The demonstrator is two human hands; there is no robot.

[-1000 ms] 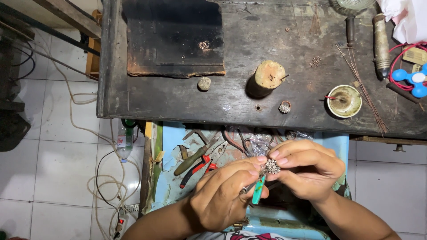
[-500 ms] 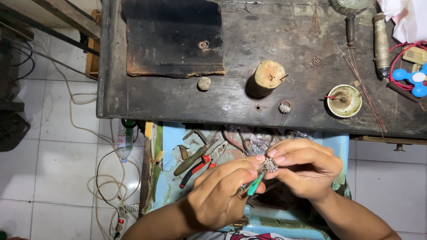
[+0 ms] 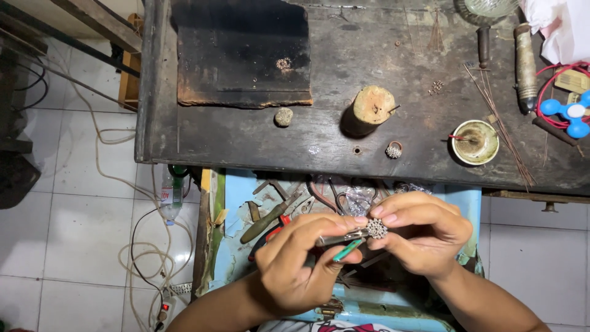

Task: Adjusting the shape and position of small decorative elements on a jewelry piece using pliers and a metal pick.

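The right hand (image 3: 421, 237) is pinching a small silver ornament (image 3: 377, 229) between thumb and fingertips, above the blue drawer (image 3: 458, 200) near the workbench (image 3: 332, 138). The left hand (image 3: 298, 261) is gripping pliers (image 3: 341, 238) with a green handle, their tip touching the ornament.

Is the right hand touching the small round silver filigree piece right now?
Touching. The head view shows the right hand pinching the small round silver filigree piece between its fingertips, with no gap visible.
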